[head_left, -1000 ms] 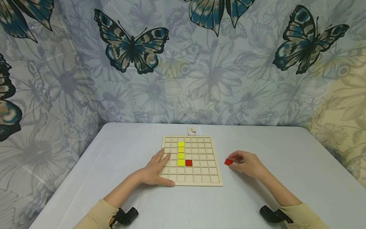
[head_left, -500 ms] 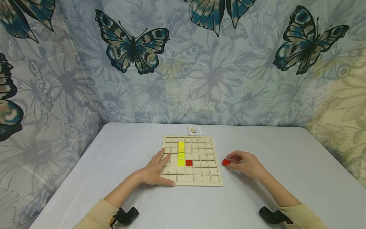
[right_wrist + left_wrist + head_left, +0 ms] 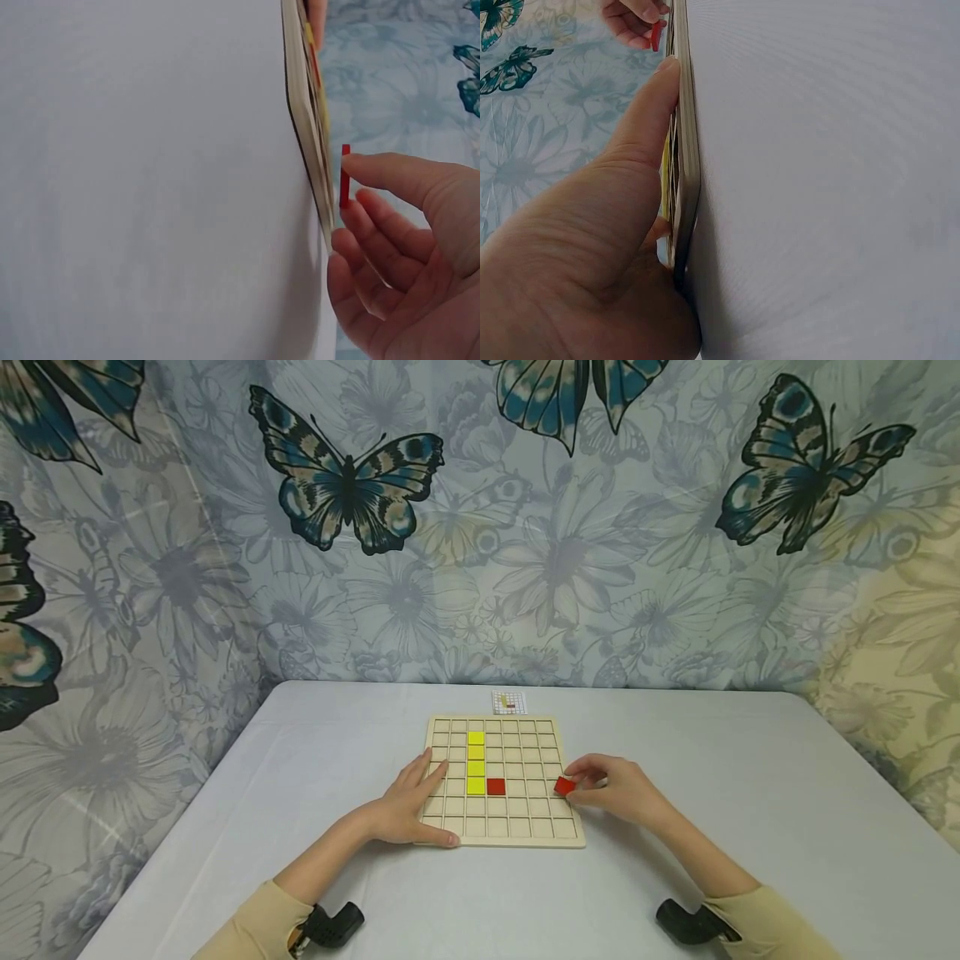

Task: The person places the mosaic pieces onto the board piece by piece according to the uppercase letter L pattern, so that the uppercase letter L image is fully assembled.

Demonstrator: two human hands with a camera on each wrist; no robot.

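A wooden grid board (image 3: 528, 832) lies on the table, its squares bounded by thin lines. Several yellow tiles (image 3: 476, 760) form a column in it, and one red tile (image 3: 496, 787) sits just right of the lowest yellow one. My left hand (image 3: 405, 806) rests with spread, straight fingers on the board's left side and near corner; the left wrist view shows the thumb (image 3: 641, 112) along the near edge. Over the board's right edge, my right hand (image 3: 618, 789) pinches a second red tile (image 3: 565, 787) between thumb and fingers. In the right wrist view that thin red tile (image 3: 345, 176) appears edge-on, above the board.
A small card (image 3: 509, 702) with a printed coloured grid lies behind the board. The white table (image 3: 337, 718) backs onto a butterfly-patterned cloth (image 3: 562, 568). Black wrist-worn devices (image 3: 333, 927) stick out at both sleeves.
My right hand has carried the pinched red tile leftward, from the table beside the board to above its right edge. The left hand and the placed tiles stay where they were.
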